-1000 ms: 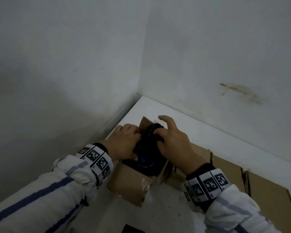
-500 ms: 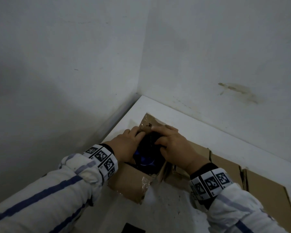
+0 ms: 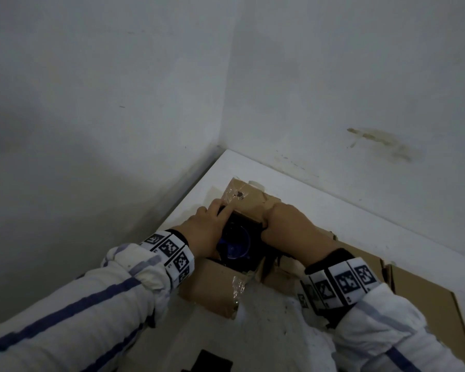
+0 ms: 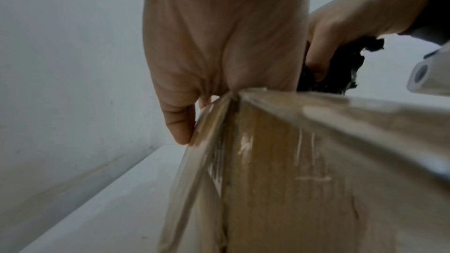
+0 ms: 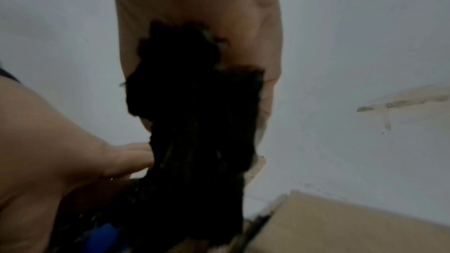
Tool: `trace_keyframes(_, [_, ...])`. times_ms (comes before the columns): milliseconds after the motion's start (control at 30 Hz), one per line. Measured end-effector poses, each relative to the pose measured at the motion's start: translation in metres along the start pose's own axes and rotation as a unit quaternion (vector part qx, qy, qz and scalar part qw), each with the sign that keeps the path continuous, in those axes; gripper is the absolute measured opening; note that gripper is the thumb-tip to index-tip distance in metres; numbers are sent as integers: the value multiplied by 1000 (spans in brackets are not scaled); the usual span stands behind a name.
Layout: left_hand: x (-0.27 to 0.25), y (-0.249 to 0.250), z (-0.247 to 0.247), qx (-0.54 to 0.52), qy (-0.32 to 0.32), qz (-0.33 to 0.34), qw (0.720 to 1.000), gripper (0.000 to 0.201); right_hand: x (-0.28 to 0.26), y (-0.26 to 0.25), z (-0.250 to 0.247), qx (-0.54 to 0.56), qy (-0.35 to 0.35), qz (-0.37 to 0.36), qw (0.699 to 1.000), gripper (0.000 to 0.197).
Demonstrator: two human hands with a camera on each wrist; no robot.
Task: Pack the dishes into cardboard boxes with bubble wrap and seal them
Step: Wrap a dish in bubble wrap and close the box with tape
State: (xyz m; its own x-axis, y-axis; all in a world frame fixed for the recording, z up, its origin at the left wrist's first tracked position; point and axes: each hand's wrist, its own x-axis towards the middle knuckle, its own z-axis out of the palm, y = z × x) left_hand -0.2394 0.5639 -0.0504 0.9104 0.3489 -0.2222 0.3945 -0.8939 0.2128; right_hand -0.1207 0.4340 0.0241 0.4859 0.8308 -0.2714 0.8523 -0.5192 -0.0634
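A small taped cardboard box (image 3: 212,285) stands in the corner of the white table (image 3: 333,210). Inside it lies a blue dish (image 3: 235,247) bedded in black wrap (image 5: 194,122). My left hand (image 3: 210,226) reaches in over the box's left wall, and its straight fingers (image 5: 126,153) press against the wrap, with one finger (image 4: 180,122) outside the wall. My right hand (image 3: 287,226) is fisted at the box's right side, its fingers (image 4: 316,68) curled round a bunch of the black wrap (image 4: 340,64). The far flap (image 3: 242,200) stands up behind both hands.
Flattened cardboard (image 3: 427,299) lies on the table to the right, and more shows in the right wrist view (image 5: 353,224). White walls (image 3: 118,103) close the corner at left and behind. A dark object (image 3: 210,362) sits at the near table edge.
Both hands have sunk lower into the box with the wrapped dish. My right fingers, stretched out a second ago, have curled into a fist on the wrap. The far flap shows more.
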Motion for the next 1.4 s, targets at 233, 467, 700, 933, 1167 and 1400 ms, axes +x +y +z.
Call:
trace_keyframes(233, [2,2,3,5,6,-12,1000,115,14,-22,14,-16,13,-3,1000,21])
trace_keyframes(467, [-1,1,4,7,6,-16,1000,106,20,-33,33,-40,-16,-51,998,26])
trace_keyframes(700, [1,1,5,2,3,-21,1000,103,20,-31,23,-129,-61,-49,988,17])
trace_keyframes(933, [0,-2,7,-9,2,-15,1000,102,22,-22,22,-116,-90,-59,987,21])
trace_keyframes(1167, [3,-1,10,-2,4,-13,1000,105,18,-16,38,-164,-58,-65,983,20])
trace_keyframes(1400, [1,0,9,0,3,-20,1000,104,20,-6,25,-98,-109,-34,989,25])
